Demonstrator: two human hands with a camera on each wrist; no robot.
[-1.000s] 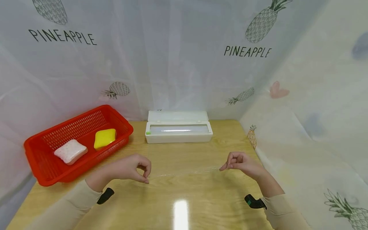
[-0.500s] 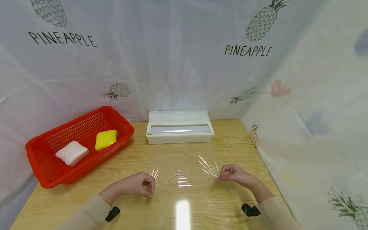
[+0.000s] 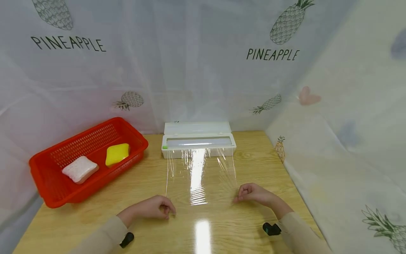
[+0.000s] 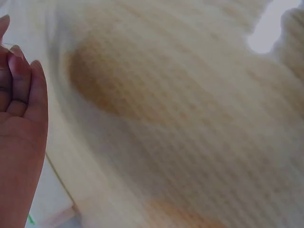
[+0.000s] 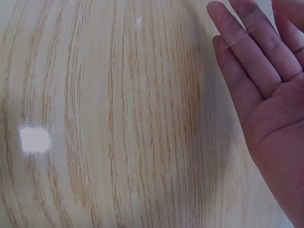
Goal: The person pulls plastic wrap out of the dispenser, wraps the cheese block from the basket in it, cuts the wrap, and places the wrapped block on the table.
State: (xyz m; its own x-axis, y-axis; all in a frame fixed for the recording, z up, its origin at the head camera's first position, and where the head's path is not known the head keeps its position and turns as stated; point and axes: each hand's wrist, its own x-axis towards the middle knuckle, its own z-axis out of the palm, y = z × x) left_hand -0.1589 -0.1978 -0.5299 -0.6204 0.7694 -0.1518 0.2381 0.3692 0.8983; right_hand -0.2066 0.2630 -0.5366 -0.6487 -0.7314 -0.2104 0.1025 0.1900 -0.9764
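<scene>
A sheet of clear plastic wrap (image 3: 197, 180) stretches from the white wrap dispenser (image 3: 198, 135) at the back of the table toward me, creased and shiny down its middle. My left hand (image 3: 154, 207) pinches its near left corner between thumb and fingers. At the near right corner, my right hand (image 3: 255, 194) pinches the film the same way. The dispenser's lid stands raised, with the roll showing inside and a green slider at the left end of its front. In the right wrist view, film glints across the fingers (image 5: 251, 61); the left wrist view shows only part of the left hand (image 4: 21, 104).
A red plastic basket (image 3: 92, 180) stands at the left, holding a white sponge-like block (image 3: 80, 169) and a yellow one (image 3: 117, 154). A pineapple-printed cloth (image 3: 196, 70) hangs behind the wooden table (image 3: 234, 225) and down its right side.
Both hands have drawn nearer to me and slightly toward each other, lower in the head view. The wrap between them and the dispenser has pulled taut, and its creases now reach the dispenser.
</scene>
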